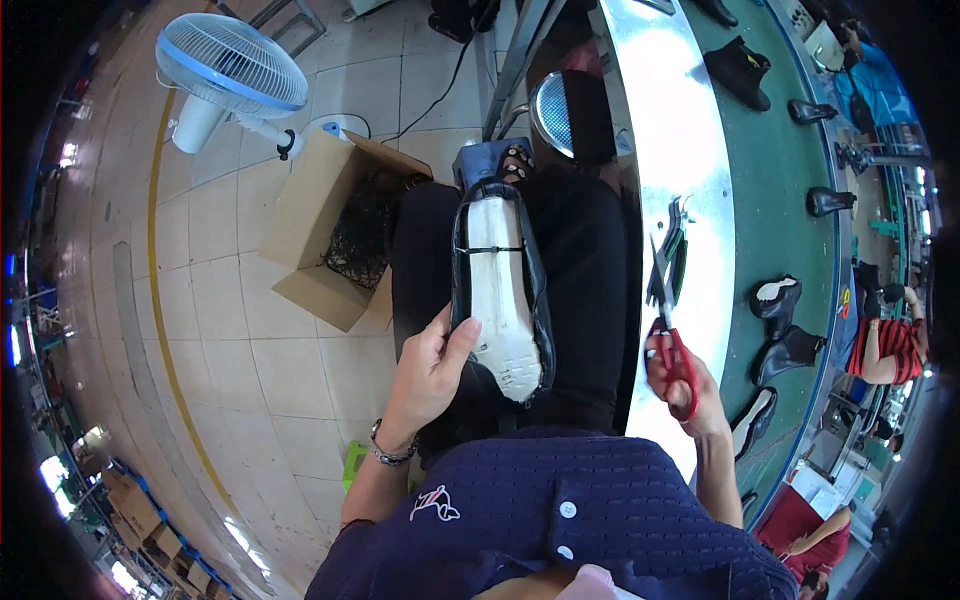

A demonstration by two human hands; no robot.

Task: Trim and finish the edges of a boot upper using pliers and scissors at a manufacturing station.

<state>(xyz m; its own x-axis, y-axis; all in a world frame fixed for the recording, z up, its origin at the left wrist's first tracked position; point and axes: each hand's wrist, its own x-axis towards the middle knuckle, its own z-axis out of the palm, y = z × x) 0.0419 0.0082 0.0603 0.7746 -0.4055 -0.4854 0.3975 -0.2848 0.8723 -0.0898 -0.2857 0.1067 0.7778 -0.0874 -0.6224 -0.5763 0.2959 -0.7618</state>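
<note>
A black shoe upper on a white shoe last [500, 300] lies across my lap, its pale underside facing up. One thin black cord crosses that underside near the far end. My left hand [425, 375] grips the shoe's near left edge, thumb on top and fingers beneath. At the right, by the metal table's edge, my right hand [708, 405] has its fingers through the handles of red-handled scissors [680, 365]. The scissor blades point away from me. Beside them on the metal lies a bundle of dark strands [678, 255].
An open cardboard box [312, 215] holding tangled black cords stands left of my legs. Beyond it is a white-and-blue fan [230, 65]. A metal table [690, 120] runs along my right, next to a green conveyor [760, 220] bearing several black shoes. People are farther right.
</note>
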